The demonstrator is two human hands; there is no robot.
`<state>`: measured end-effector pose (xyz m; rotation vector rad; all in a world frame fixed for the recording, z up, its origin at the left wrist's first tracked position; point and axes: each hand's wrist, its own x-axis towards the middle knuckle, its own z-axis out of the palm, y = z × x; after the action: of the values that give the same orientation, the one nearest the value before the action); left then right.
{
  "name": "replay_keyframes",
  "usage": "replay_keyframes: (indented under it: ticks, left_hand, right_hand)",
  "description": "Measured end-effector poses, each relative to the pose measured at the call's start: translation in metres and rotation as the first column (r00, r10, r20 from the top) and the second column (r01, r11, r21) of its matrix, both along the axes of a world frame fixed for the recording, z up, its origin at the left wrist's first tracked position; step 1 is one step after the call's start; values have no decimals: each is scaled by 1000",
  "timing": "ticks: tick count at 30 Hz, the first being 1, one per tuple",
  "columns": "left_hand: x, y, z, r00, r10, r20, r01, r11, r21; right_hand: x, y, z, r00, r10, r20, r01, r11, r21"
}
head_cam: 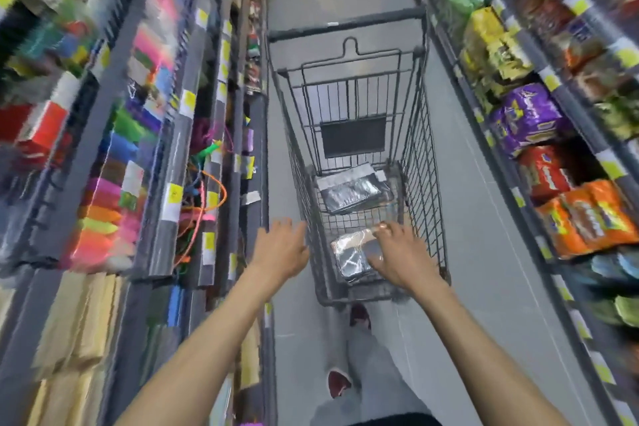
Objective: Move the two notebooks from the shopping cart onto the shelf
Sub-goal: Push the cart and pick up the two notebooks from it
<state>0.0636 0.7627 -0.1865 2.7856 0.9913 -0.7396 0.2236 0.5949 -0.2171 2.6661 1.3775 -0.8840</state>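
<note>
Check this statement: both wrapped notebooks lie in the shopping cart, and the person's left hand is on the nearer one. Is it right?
Wrong in one respect: the head view shows the right hand on the nearer notebook, not the left hand, which is open beside the shopping cart's left rim. Both wrapped notebooks do lie in the cart.
</note>
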Motion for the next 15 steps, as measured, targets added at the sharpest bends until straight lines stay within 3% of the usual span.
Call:
replay_keyframes:
  ticks: [6, 15]
  left_hand:
    - [57, 38, -33, 993, -98, -60, 95, 994, -56]
    - [128, 90, -71, 983, -173, -65, 162, 976, -148]
  right_hand:
    - [19, 22, -38, 969, -169, -180, 164, 985, -46]
    - [46, 40, -87, 906, -343, -249, 326, 939, -108]
